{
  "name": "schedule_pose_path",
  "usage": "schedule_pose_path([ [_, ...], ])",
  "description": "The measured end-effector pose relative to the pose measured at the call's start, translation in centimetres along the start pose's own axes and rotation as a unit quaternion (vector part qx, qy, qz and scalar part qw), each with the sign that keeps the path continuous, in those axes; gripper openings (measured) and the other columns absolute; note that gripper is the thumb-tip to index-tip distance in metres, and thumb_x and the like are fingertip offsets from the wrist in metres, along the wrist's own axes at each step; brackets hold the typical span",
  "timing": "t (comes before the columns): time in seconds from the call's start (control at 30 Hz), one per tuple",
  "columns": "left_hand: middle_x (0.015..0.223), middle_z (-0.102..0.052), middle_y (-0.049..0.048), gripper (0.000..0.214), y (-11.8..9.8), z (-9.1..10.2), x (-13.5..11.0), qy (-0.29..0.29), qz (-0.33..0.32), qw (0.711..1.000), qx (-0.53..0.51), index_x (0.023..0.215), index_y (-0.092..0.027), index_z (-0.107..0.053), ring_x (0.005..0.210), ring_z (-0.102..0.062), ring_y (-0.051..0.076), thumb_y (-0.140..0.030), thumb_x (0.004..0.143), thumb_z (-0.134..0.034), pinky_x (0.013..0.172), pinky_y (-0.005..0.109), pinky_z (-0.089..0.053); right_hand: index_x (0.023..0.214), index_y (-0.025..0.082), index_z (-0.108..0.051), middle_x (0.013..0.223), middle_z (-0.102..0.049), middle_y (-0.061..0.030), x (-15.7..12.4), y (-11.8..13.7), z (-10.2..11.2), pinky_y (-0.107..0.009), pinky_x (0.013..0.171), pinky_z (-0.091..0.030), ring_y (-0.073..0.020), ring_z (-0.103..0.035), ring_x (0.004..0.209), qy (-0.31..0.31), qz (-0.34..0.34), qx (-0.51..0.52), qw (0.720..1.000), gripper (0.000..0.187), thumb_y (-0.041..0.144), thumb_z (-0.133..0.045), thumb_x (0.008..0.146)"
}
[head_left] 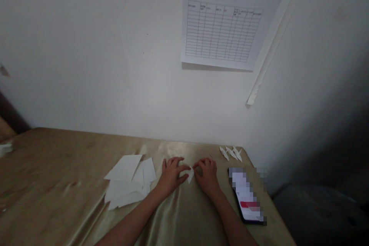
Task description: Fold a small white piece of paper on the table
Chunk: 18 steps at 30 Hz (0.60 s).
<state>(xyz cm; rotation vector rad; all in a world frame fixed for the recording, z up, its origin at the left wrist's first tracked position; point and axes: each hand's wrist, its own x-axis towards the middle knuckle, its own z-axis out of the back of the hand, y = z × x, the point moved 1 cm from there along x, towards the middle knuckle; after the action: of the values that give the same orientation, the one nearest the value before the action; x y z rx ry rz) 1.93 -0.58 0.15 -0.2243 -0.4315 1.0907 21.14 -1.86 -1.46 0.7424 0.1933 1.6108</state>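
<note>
A small folded piece of white paper lies on the tan tablecloth between both hands. My left hand pinches its left side with curled fingers. My right hand presses its right edge with bent fingertips. Both hands rest on the cloth near the table's far edge.
A loose stack of white paper sheets lies left of my left hand. Three small folded paper figures sit at the far right corner. A phone with a lit screen lies to the right. A printed grid sheet hangs on the wall.
</note>
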Motion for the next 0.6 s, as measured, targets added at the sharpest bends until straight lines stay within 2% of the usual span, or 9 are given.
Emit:
schedule_pose_path([
  [0.17, 0.145, -0.057, 0.0017, 0.032, 0.06, 0.03, 0.09, 0.011, 0.011, 1.0, -0.001, 0.114, -0.046, -0.074, 0.138, -0.044, 0.035, -0.032, 0.086, -0.076, 0.116, 0.075, -0.015, 0.099, 0.035, -0.078, 0.115, -0.066, -0.0053, -0.14, -0.22, 0.15, -0.048, 0.11, -0.032, -0.0271, -0.05, 0.118, 0.013, 0.025, 0.008, 1.0, 0.026, 0.016, -0.069, 0.083],
  [0.37, 0.145, -0.058, 0.0025, 0.026, 0.08, 0.02, 0.07, 0.019, 0.016, 1.0, -0.01, 0.111, -0.042, -0.076, 0.139, -0.046, 0.034, -0.033, 0.086, -0.076, 0.117, 0.075, -0.014, 0.105, 0.046, -0.078, 0.122, -0.067, -0.0018, -0.43, -0.72, 0.59, -0.054, 0.113, -0.026, -0.0282, -0.048, 0.123, 0.045, 0.045, 0.005, 0.998, 0.035, 0.02, -0.074, 0.083],
  [0.6, 0.137, -0.063, 0.003, 0.012, 0.3, -0.08, 0.24, -0.013, 0.026, 0.999, -0.042, 0.099, -0.031, -0.074, 0.133, -0.052, 0.03, -0.037, 0.089, -0.072, 0.118, 0.071, -0.016, 0.104, 0.046, -0.078, 0.125, -0.066, -0.0018, -0.21, -0.84, 0.62, -0.054, 0.115, -0.025, -0.0285, -0.049, 0.125, 0.061, 0.025, 0.01, 0.998, 0.03, 0.025, -0.077, 0.084],
])
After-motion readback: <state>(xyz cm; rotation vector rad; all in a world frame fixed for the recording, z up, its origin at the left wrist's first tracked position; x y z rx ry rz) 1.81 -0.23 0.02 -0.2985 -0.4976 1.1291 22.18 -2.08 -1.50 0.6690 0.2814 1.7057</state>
